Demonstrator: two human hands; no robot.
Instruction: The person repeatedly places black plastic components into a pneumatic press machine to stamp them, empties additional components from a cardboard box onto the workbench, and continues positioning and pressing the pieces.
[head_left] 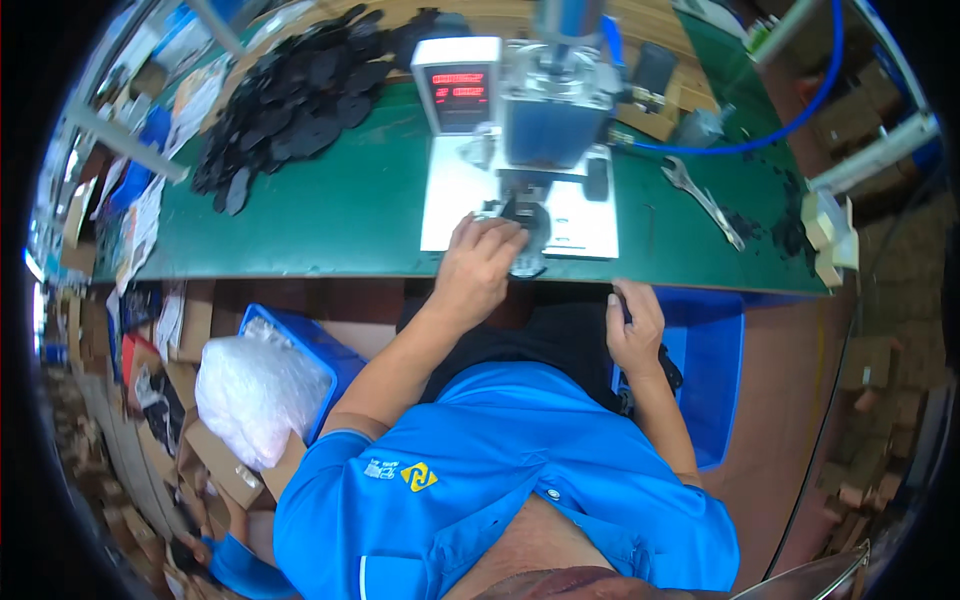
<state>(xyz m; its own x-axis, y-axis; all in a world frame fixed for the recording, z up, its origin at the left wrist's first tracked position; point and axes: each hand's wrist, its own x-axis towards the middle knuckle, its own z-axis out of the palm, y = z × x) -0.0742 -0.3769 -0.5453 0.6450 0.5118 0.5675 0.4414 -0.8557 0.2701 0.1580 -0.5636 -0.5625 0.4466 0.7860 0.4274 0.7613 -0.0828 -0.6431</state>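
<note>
A bench press with a blue-sided head [552,130] stands on a pale metal base plate [455,205]. Under its head lies a thin black piece [533,228] with a rounded outline. My left hand [478,262] reaches in from the front, its bent fingers gripping the left side of this piece; the fingertips are partly hidden. At the bench's front edge, right of the press, is my right hand [636,325]. Its fingers curl loosely, thumb and forefinger apart, with nothing visible between them.
A heap of flat black pieces [290,105] covers the bench's far left. A display box [458,85] with red digits adjoins the press. A wrench [703,203] and blue air hose [760,147] are right. Below are a blue bin [722,400] and a clear plastic bag [262,400].
</note>
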